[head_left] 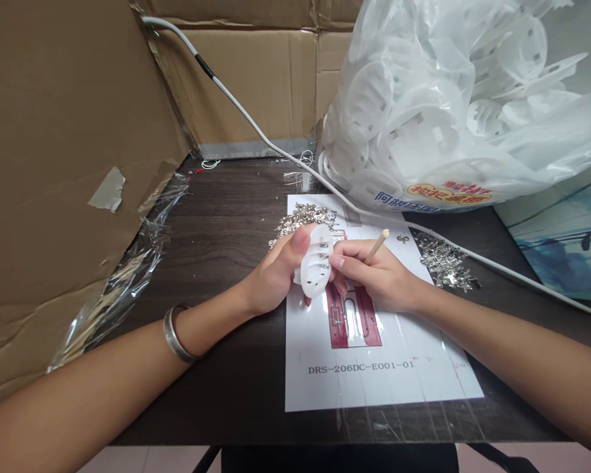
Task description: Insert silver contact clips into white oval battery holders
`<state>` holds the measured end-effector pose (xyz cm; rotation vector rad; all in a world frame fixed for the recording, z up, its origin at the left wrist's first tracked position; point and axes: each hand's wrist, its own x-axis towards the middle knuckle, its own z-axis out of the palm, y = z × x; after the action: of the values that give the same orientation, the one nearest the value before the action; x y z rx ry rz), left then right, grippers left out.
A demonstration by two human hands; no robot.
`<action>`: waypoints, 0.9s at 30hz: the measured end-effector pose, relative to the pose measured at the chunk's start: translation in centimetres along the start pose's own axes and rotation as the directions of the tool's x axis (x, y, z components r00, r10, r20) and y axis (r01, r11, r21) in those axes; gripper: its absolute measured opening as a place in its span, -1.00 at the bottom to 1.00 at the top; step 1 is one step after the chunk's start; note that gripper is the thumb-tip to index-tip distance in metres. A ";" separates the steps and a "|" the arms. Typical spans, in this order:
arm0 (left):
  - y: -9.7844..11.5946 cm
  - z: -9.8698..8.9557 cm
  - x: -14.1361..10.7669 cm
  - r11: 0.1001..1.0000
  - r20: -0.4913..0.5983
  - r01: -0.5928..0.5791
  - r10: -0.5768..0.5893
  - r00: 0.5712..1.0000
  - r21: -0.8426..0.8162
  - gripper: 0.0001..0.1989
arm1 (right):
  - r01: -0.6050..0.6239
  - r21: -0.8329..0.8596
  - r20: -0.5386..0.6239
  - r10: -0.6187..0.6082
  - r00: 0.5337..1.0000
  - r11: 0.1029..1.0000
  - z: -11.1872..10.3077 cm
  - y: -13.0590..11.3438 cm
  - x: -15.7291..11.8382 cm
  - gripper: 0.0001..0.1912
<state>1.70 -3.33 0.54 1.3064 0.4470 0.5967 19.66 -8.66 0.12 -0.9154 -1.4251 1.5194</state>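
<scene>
White disc gripped in my left hand, wooden stick clasped in my right hand, I judge this fingertip work at the metal clips, requiring steady support.

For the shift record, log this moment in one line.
left hand: holds white plastic disc | right hand: at disc edge, wooden stick in fingers

A plain, silvery metal bangle, broad, rounded and smooth-looking, circles the left wrist, while the right wrist and both forearms are bare and sleeveless.
</scene>
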 end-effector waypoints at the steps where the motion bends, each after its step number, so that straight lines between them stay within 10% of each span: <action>1: 0.0 0.0 0.0 1.000 0.001 0.002 -0.002 1.000 0.003 -0.25 | -0.004 -0.008 -0.002 0.004 1.000 1.000 0.0 0.0 0.0 -0.45; 27: -0.1 -0.2 -0.1 0.999 -0.012 -0.001 0.002 1.000 0.041 -0.28 | -0.012 -0.135 0.009 0.014 1.000 0.991 -0.2 -0.3 0.1 -0.52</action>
<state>1.58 -3.27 0.37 1.3428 0.4700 0.5995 19.83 -8.53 0.42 -1.0013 -1.5464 1.4524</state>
